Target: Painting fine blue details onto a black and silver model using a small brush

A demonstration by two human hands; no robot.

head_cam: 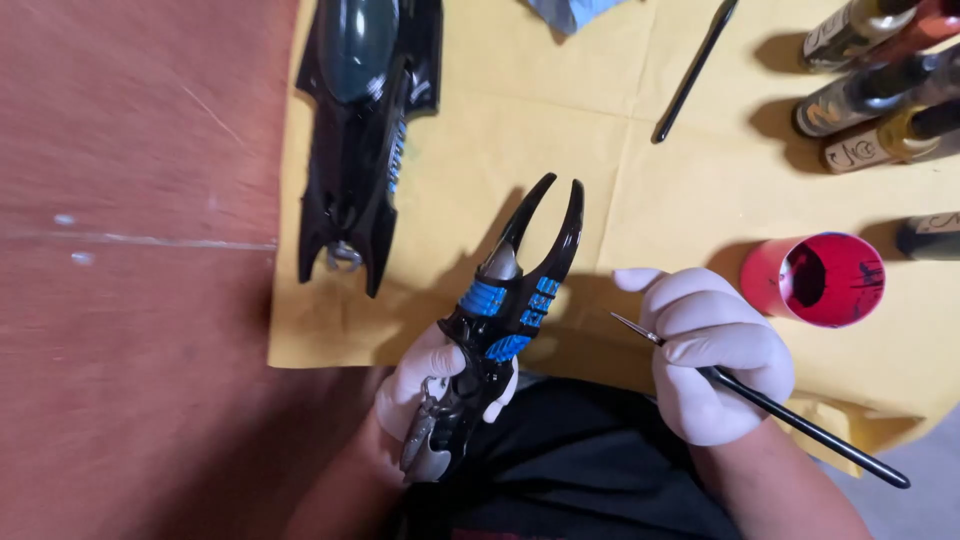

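Note:
My left hand (pixel 425 385), in a white glove, grips a glossy black model vehicle part (pixel 505 315) with two long pointed prongs and bright blue ribbed patches. Its prongs point away from me. My right hand (pixel 712 365), also gloved, holds a thin black paintbrush (pixel 800 420), its fine tip aimed left toward the part, a short gap away. A larger black model car body (pixel 365 130) with a dark canopy lies on the yellow paper (pixel 560 120) beyond my left hand.
A red cup (pixel 815 280) with dark paint stains stands right of my right hand. Several small paint bottles (pixel 870 100) lie at the top right. A second black brush (pixel 695 70) rests on the paper. Reddish-brown table surface (pixel 130 250) spreads left.

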